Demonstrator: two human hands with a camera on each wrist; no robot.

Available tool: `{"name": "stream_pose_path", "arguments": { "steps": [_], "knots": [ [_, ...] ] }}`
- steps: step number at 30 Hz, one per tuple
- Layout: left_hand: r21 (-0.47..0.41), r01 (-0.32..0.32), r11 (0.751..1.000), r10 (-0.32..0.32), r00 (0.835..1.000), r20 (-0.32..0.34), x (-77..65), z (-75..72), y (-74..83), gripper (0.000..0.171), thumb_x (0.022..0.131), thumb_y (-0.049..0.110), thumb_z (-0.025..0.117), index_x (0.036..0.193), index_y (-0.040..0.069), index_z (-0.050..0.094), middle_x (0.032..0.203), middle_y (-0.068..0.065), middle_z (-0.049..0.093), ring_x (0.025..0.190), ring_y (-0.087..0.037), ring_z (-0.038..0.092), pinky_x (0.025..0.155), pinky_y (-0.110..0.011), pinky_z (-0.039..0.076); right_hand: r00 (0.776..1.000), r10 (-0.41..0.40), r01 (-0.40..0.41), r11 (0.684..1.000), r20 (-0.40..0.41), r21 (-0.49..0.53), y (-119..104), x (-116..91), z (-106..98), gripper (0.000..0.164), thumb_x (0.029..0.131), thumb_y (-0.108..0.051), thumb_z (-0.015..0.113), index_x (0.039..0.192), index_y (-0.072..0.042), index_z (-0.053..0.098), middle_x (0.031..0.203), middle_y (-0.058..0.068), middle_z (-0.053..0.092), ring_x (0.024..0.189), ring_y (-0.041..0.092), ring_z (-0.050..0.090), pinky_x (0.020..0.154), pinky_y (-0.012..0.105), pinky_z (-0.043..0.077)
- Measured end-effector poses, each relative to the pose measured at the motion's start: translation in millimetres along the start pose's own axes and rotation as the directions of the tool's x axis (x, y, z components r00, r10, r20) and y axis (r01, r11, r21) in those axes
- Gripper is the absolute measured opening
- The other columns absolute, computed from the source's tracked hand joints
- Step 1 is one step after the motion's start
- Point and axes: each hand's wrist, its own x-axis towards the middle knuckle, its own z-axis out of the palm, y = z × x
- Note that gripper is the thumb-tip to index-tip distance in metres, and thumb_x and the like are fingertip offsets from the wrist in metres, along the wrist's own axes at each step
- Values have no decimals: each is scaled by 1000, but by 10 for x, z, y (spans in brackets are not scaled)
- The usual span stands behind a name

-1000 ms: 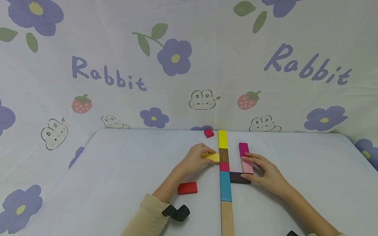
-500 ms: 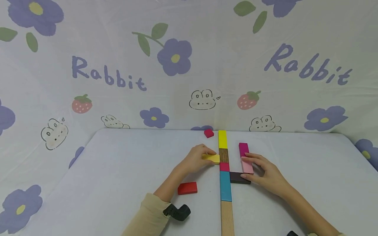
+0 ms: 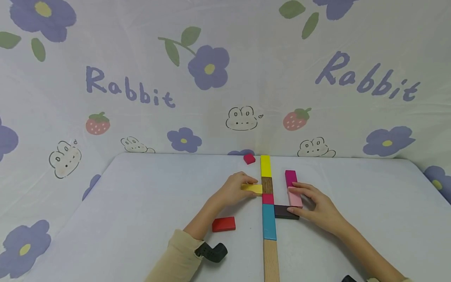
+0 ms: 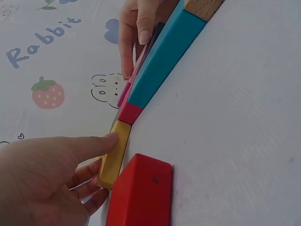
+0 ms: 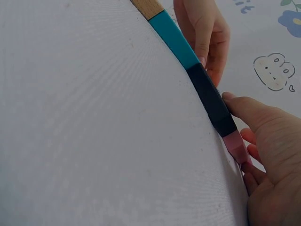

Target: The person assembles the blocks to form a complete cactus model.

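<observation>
A line of wooden blocks runs away from the viewer: tan (image 3: 271, 260), blue (image 3: 269, 222), crimson (image 3: 268, 199), brown (image 3: 267, 185) and bright yellow (image 3: 266, 166). From the left, my left hand (image 3: 230, 190) pinches a pale yellow block (image 3: 254, 190), its end right at the line. A black block (image 3: 283, 212) sticks out to the right beside the blue one. My right hand (image 3: 320, 209) spans black and pink: its thumb is on the black block, its fingers curl at the pink block (image 3: 295, 199). A magenta block (image 3: 290, 178) extends beyond the pink one.
A red block (image 3: 223, 224) lies left of the line, close to the left forearm. Farther back is a small red piece (image 3: 249, 159), near the white table's (image 3: 148, 196) far edge. A patterned cloth (image 3: 141, 78) hangs behind.
My left hand and the pale yellow block have shifted very slightly toward the viewer along the line. The right hand and the other blocks hold still.
</observation>
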Motion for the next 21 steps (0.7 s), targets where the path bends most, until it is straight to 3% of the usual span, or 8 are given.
{"name": "stream_pose_path", "arguments": {
  "steps": [9, 21],
  "knots": [
    [9, -37, 999, 37, 999, -35, -51, -26, -93, 42, 98, 16, 76, 138, 6, 70, 130, -13, 66, 121, -26, 59, 100, -35, 57, 1000, 2, -2, 1000, 2, 6, 21, 2, 9, 57, 89, -21, 87, 139, -4, 67, 152, 22, 54, 146, 50, 42, 115, 69, 38],
    [-73, -14, 997, 7, 996, -93, -319, -159, -198, 40, 97, 19, 78, 135, 9, 72, 130, -12, 65, 122, -29, 59, 104, -45, 57, 1000, 5, -5, 1000, 0, 6, 7, -2, 10, 57, 88, -20, 87, 139, -3, 67, 151, 23, 54, 145, 50, 43, 115, 69, 38]
  ]
}}
